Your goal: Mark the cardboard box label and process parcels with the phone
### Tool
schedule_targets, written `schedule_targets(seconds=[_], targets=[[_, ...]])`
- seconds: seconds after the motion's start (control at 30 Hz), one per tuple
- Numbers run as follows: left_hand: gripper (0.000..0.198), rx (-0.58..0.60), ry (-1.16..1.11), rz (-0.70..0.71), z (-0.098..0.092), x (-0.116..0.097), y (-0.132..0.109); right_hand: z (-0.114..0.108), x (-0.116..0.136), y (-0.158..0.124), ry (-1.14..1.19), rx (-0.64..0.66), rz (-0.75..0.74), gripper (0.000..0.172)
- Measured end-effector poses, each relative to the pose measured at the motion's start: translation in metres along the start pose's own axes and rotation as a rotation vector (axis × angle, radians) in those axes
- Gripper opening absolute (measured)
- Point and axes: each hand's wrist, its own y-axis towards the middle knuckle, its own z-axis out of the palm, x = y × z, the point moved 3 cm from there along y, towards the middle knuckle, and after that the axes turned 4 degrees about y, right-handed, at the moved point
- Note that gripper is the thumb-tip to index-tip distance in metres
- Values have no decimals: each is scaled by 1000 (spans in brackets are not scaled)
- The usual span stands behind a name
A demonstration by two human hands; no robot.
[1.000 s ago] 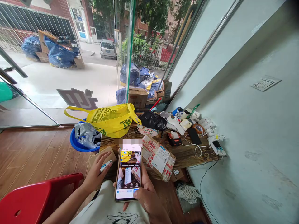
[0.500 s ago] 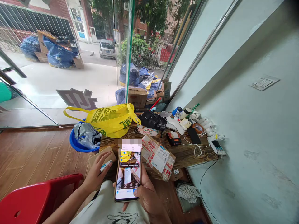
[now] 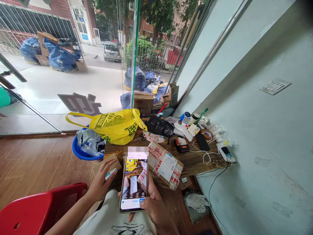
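My right hand (image 3: 155, 202) is wrapped around a smartphone (image 3: 134, 182), its thumb on the lower right of the screen. The screen shows a camera-like picture with a white label in the middle and buttons below. My left hand (image 3: 104, 178) holds a small cardboard box (image 3: 99, 167) at the table's left end; a white-and-blue label (image 3: 111, 174) shows between thumb and fingers. To the right of the phone lies a larger parcel (image 3: 166, 164), wrapped in red-and-white tape and bearing a white shipping label. What lies behind the phone is hidden.
On the wooden table (image 3: 193, 168) are a yellow bag (image 3: 117, 125), a black plastic bag (image 3: 160, 126), scissors, a small black-and-red device (image 3: 181, 145), tape and cables. A blue basin (image 3: 84, 155) and a red stool (image 3: 36, 209) stand left. A glass wall rises beyond.
The picture on the phone screen has shifted slightly, with its label now lower and smaller. Both hands keep nearly the same place; the whole view has moved a little.
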Motion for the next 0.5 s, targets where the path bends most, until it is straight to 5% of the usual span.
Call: schedule_targets(seconds=[0.37, 0.5], targets=[[40, -5, 36, 41, 0, -1, 2, -6, 0, 4, -14, 6, -17, 97], [45, -49, 140, 22, -6, 14, 8, -18, 7, 6, -55, -77, -124, 88]])
